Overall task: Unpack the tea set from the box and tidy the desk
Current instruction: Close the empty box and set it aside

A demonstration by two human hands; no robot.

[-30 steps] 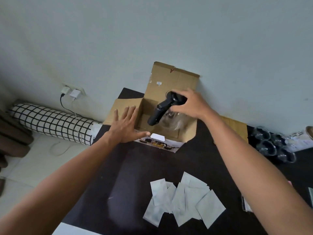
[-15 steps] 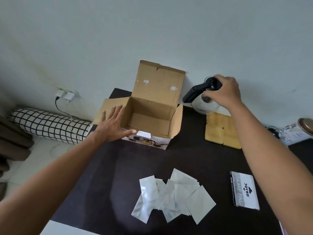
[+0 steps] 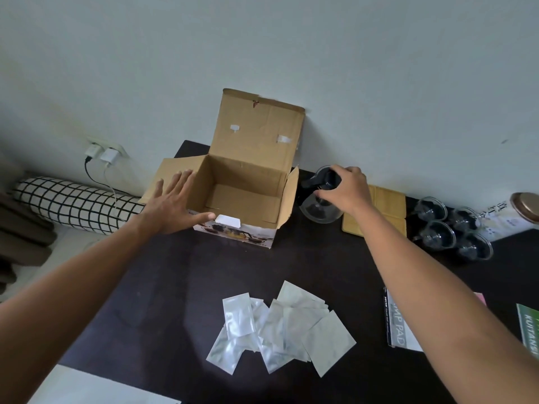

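An open cardboard box (image 3: 248, 182) stands at the back of the dark desk (image 3: 163, 281), its lid flap leaning on the wall; nothing shows inside it. My left hand (image 3: 172, 207) lies flat with fingers spread against the box's left flap and front corner. My right hand (image 3: 345, 189) grips the black lid and handle of a glass teapot (image 3: 319, 209), which sits on the desk just right of the box. Several small glass cups (image 3: 452, 230) stand in a cluster at the right.
Wooden coasters (image 3: 385, 208) lie under my right wrist by the wall. Several silver foil pouches (image 3: 280, 325) are strewn at the desk's front middle. A stamp pad box (image 3: 399, 325) and a green booklet (image 3: 529, 328) lie at the right. A checked bolster (image 3: 73, 204) lies on the floor.
My right hand lifted the teapot out of the box, carried it right and lowered it to the desk beside the box. My left hand stayed on the box.
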